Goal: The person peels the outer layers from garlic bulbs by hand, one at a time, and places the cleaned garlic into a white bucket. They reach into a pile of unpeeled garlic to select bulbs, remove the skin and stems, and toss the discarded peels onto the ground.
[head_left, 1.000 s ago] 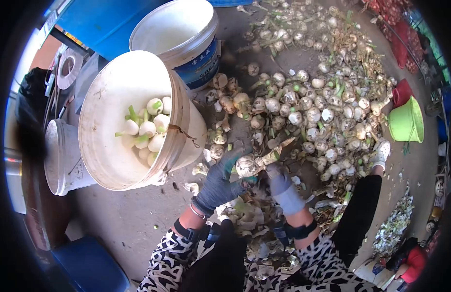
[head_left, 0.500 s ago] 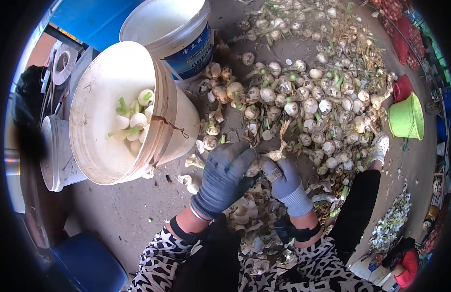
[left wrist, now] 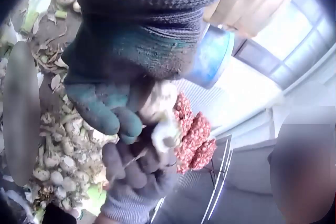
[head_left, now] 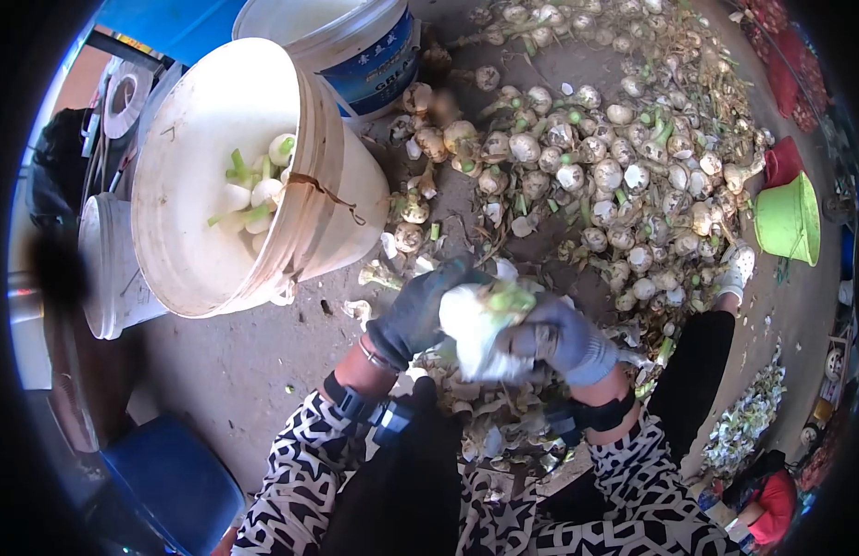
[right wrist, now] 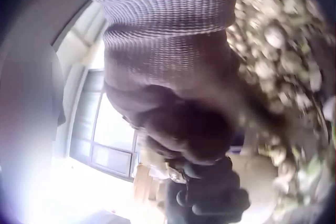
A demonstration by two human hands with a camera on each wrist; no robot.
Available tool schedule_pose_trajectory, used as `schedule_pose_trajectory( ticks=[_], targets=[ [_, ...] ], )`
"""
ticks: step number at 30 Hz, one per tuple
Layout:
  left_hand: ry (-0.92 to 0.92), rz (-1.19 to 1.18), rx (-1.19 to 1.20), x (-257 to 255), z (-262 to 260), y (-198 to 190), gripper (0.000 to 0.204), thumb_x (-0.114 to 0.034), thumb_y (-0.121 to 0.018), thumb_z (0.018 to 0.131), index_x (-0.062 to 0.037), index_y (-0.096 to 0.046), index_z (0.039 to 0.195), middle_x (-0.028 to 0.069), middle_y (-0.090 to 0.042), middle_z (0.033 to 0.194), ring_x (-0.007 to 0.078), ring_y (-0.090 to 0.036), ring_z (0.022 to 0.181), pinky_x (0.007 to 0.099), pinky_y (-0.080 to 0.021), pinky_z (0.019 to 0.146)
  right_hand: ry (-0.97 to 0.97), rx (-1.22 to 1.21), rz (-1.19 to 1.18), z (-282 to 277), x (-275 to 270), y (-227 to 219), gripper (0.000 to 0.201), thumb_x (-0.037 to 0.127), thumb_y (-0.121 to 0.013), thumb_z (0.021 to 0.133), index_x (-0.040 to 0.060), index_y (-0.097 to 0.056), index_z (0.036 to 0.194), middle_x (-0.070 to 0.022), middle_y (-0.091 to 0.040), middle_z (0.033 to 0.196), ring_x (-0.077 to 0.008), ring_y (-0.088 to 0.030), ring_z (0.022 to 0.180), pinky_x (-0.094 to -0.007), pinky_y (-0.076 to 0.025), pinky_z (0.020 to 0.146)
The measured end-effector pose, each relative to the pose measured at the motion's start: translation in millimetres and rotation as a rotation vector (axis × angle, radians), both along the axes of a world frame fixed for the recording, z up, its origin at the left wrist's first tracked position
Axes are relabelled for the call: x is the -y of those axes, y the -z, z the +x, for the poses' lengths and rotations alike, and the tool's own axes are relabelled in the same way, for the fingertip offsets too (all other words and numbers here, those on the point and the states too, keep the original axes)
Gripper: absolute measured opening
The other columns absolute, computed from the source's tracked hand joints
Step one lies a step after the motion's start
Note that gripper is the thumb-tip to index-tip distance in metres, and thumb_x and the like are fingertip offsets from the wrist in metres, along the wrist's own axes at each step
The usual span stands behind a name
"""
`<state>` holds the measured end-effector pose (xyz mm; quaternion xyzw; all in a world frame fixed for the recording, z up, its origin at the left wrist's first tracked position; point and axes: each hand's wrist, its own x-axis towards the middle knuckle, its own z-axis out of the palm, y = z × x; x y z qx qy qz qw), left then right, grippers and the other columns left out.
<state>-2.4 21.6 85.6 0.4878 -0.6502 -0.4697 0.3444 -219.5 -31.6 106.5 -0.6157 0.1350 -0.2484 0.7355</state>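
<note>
A large white garlic bulb point(head_left: 462, 315) with a green stem point(head_left: 511, 298) is between both gloved hands in the head view, blurred by motion. My left hand point(head_left: 413, 310), in a dark grey and green glove, grips the bulb from its left side. With curled fingers my right hand point(head_left: 564, 338), in a lighter grey glove, pinches loose white skin point(head_left: 494, 357) at the bulb's right. The left wrist view shows the bulb point(left wrist: 157, 100) under the left hand point(left wrist: 123, 66), with the right hand point(left wrist: 139, 169) close below. In the right wrist view, the right hand's fingers mostly hide the bulb.
A tilted white bucket point(head_left: 341, 204) at left holds several clean bulbs point(head_left: 263, 193) with green stubs. Behind it stands a blue-labelled bucket point(head_left: 369, 69). A heap of unpeeled bulbs point(head_left: 624, 176) spreads ahead and right. Peeled skins point(head_left: 489, 426) lie below the hands; a green bucket point(head_left: 787, 218) stands far right.
The dirty outer skin has come away from the held bulb, which now shows clean white. The right hand has shifted slightly right with loose skin, and the left hand has turned to expose the bulb.
</note>
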Motion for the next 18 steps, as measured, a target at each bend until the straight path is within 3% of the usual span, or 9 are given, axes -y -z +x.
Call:
schedule_pose_trajectory(
  ticks=[1,2,4,5,6,8,9,16,18],
  targets=[
    [-0.053,0.52,-0.501,11,-5,9,0.043,-0.019,-0.067,0.082,-0.0039,-0.055,0.121,0.0129,-0.066,0.107,0.0291,-0.066,0.095,0.0353,-0.054,0.082,-0.03,0.026,0.087,9,-4,-7,0.023,0.022,-0.065,0.087,-0.0003,-0.071,0.091,-0.0078,-0.069,0.082,-0.0128,-0.063,0.078,-0.0277,-0.05,0.072],
    [0.027,0.269,-0.18,8,2,9,0.038,-0.018,-0.062,0.086,-0.0044,-0.054,0.12,0.0124,-0.066,0.105,0.0282,-0.067,0.094,0.0345,-0.053,0.083,-0.057,0.052,0.176,17,-11,-14,0.023,0.022,-0.065,0.087,0.0001,-0.072,0.09,-0.0078,-0.069,0.084,-0.0129,-0.063,0.08,-0.0276,-0.05,0.073],
    [-0.164,0.196,-0.073,12,9,4,0.036,-0.018,-0.059,0.088,-0.0021,-0.052,0.12,0.0117,-0.066,0.106,0.0263,-0.067,0.094,0.0337,-0.054,0.079,-0.115,-0.003,0.2,21,-13,-2,0.026,0.021,-0.064,0.086,-0.0002,-0.069,0.101,-0.0078,-0.069,0.095,-0.0128,-0.063,0.086,-0.0279,-0.05,0.075],
    [-0.174,-0.077,0.398,17,13,-4,0.038,-0.015,-0.054,0.09,0.0018,-0.049,0.124,0.0142,-0.065,0.109,0.0276,-0.065,0.097,0.0338,-0.054,0.08,0.0,0.046,0.467,27,-11,-5,0.031,0.021,-0.063,0.086,-0.0009,-0.065,0.108,-0.0076,-0.068,0.1,-0.0131,-0.063,0.087,-0.0278,-0.051,0.077],
    [-0.165,-0.086,0.402,15,15,-14,0.038,-0.015,-0.054,0.09,0.0018,-0.049,0.124,0.0142,-0.065,0.109,0.0276,-0.065,0.097,0.0338,-0.054,0.08,0.114,0.096,0.734,29,-8,-7,0.038,0.021,-0.063,0.085,-0.0016,-0.061,0.115,-0.0075,-0.067,0.104,-0.0133,-0.063,0.089,-0.0277,-0.051,0.078],
    [-0.277,0.562,-0.697,-1,9,-46,0.035,-0.018,-0.045,0.1,0.0047,-0.046,0.127,0.0151,-0.059,0.114,0.0261,-0.062,0.104,0.032,-0.051,0.09,0.146,0.119,0.804,26,-11,30,0.065,0.038,-0.073,0.076,-0.001,-0.052,0.125,-0.0088,-0.064,0.109,-0.0187,-0.064,0.093,-0.0308,-0.053,0.082],
    [-0.248,0.562,-0.616,-15,12,2,0.043,-0.031,-0.054,0.097,0.0015,-0.048,0.124,0.0097,-0.057,0.117,0.0197,-0.058,0.106,0.0326,-0.05,0.091,0.131,0.089,0.814,26,-10,23,0.066,0.037,-0.073,0.076,-0.0011,-0.052,0.125,-0.0091,-0.064,0.109,-0.0191,-0.064,0.093,-0.0305,-0.053,0.082],
    [-0.289,0.564,-1.109,-1,-10,-37,0.032,-0.018,-0.067,0.086,-0.0072,-0.054,0.113,0.0094,-0.06,0.114,0.0192,-0.059,0.102,0.0328,-0.046,0.089,0.371,0.127,0.768,9,-38,44,0.048,0.025,-0.07,0.081,0.0006,-0.056,0.12,-0.0069,-0.064,0.104,-0.0173,-0.064,0.09,-0.0293,-0.052,0.08],
    [-0.19,0.432,-1.118,-2,-11,-29,0.031,-0.015,-0.068,0.083,-0.0076,-0.054,0.111,0.011,-0.06,0.115,0.0225,-0.059,0.105,0.0355,-0.046,0.091,0.478,0.372,1.092,0,-49,20,0.047,0.022,-0.07,0.081,0.0002,-0.055,0.12,-0.0085,-0.065,0.103,-0.02,-0.065,0.088,-0.0323,-0.055,0.077]
  ],
)
